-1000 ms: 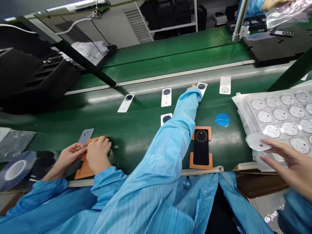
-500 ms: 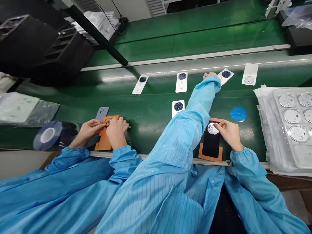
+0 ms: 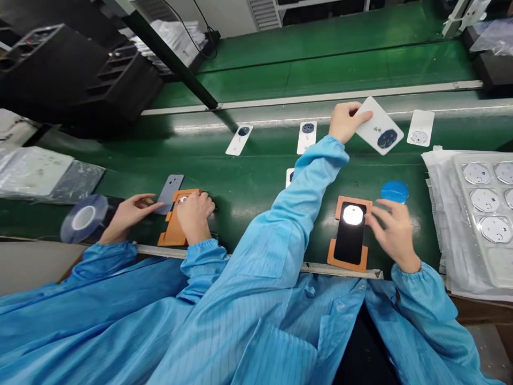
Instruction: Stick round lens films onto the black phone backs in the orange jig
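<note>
My left hand (image 3: 347,122) is stretched far forward over the green surface, pinching the edge of a white phone back panel (image 3: 373,120) with a dark round camera area at its lower right end. My right hand (image 3: 395,231) has its fingers apart beside an orange fixture (image 3: 333,255); nothing shows between them. In that fixture lies a black panel (image 3: 348,240) bearing a bright round disc (image 3: 353,215). Just beyond my right hand is a blue round film (image 3: 394,191).
White panels (image 3: 239,140) lie spaced along the green belt (image 3: 256,176). At the right are trays of round pieces (image 3: 497,259) on white sheets. A co-worker's two hands (image 3: 195,216) handle an orange fixture (image 3: 173,233) at the left, near a grey panel (image 3: 169,193) and a tape roll (image 3: 85,219).
My left hand has lifted the white panel from the belt and turned it. My right hand has let go of the disc and moved right. The co-worker's left hand now touches the grey panel.
</note>
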`<move>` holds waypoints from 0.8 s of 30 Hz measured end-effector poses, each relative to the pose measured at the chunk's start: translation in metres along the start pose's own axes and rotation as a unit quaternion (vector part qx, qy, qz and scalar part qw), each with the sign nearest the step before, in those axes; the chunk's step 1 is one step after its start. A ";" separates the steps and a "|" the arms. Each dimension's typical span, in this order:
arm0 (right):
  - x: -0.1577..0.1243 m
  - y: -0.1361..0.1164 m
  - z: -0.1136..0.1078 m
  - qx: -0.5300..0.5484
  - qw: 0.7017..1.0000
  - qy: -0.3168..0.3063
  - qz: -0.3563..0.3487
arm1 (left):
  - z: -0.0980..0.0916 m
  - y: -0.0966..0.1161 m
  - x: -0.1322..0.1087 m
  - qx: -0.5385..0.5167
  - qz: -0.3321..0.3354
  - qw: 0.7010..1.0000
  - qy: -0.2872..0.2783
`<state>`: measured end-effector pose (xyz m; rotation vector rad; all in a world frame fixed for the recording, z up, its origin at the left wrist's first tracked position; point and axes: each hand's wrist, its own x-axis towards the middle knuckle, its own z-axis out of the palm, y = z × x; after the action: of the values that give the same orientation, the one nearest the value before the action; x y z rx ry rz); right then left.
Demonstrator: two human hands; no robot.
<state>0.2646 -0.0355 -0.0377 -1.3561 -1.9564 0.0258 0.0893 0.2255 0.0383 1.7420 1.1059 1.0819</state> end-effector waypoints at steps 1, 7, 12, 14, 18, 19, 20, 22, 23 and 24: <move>0.009 0.004 -0.006 0.008 0.999 0.044 0.029 | -0.005 0.010 -0.010 -0.009 0.010 1.000 0.011; 0.058 0.014 -0.024 0.218 0.962 0.002 0.164 | -0.011 0.072 -0.106 -0.096 0.045 0.992 -0.067; 0.058 0.006 -0.013 0.401 0.878 -0.061 0.255 | 0.015 0.055 -0.153 -0.190 -0.034 0.978 -0.081; 0.055 0.006 -0.013 0.421 0.866 -0.053 0.265 | 0.022 0.042 -0.167 -0.200 -0.070 0.971 -0.109; 0.055 0.009 -0.015 0.439 0.844 -0.152 0.269 | 0.024 0.027 -0.186 -0.175 -0.126 0.968 -0.129; 0.055 0.010 -0.014 0.444 0.836 -0.180 0.267 | 0.023 0.024 -0.188 -0.169 -0.131 0.967 -0.137; 0.056 0.010 -0.012 0.444 0.833 -0.200 0.263 | 0.022 0.022 -0.190 -0.166 -0.134 0.966 -0.149; 0.056 0.009 -0.006 0.433 0.841 -0.208 0.248 | 0.020 0.016 -0.190 -0.169 -0.141 0.960 -0.176; 0.056 0.009 -0.001 0.428 0.846 -0.204 0.242 | 0.020 0.013 -0.190 -0.173 -0.146 0.956 -0.188; 0.055 0.008 0.005 0.427 0.850 -0.198 0.237 | 0.020 0.009 -0.189 -0.176 -0.149 0.953 -0.195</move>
<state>0.2593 0.0145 -0.0137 -1.1961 -1.5074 1.3411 0.0623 0.0417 -0.0056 1.3735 0.8331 0.6601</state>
